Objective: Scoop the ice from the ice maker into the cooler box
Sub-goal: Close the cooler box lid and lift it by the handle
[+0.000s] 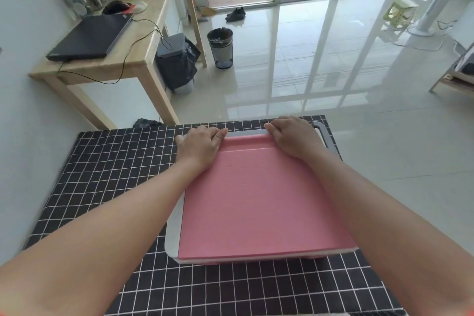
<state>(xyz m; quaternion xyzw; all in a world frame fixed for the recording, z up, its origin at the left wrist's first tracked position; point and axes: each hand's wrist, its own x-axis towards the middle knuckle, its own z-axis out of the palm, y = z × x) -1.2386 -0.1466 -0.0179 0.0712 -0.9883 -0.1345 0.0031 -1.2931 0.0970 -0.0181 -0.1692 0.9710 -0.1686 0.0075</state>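
Note:
A cooler box with a pink lid (259, 197) and a grey body and handle (327, 136) stands on a table covered with a black, white-gridded cloth (107, 177). The lid is down. My left hand (202, 146) lies on the lid's far left corner, fingers curled over the far edge. On the far right corner my right hand (292, 136) grips the same far edge. No ice maker, scoop or ice shows in this view.
A wooden table (143, 56) at the left holds a shut black laptop (89, 38), a cable and a jug. Two bins (220, 46) stand on the glossy tiled floor beyond. Glass doors fill the back; a wooden frame sits at the right edge.

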